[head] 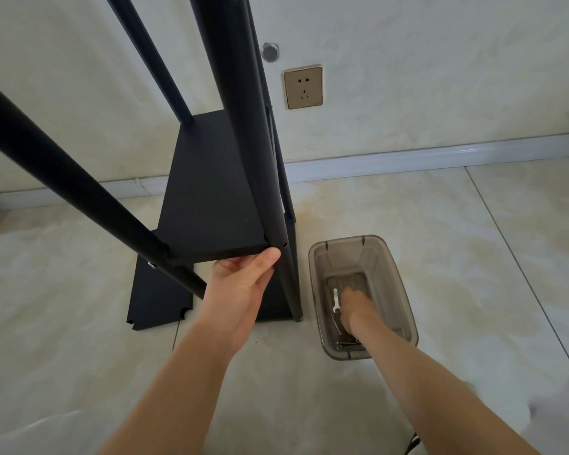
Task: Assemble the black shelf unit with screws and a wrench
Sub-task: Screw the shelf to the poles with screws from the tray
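The black shelf unit stands against the wall, with round black posts and a black shelf board between them. My left hand grips the front edge of that board from below, thumb on its right corner beside a post with a screw hole. My right hand reaches down into a translucent grey bin on the floor, fingers at the bottom among a white wrench and metal hardware. Whether it holds anything is hidden. A loose black board lies on the floor under the shelf.
A wall socket and a round wall cap sit right of the posts. A pale skirting board runs along the wall. The floor is pale tile; a black cable shows at the bottom edge.
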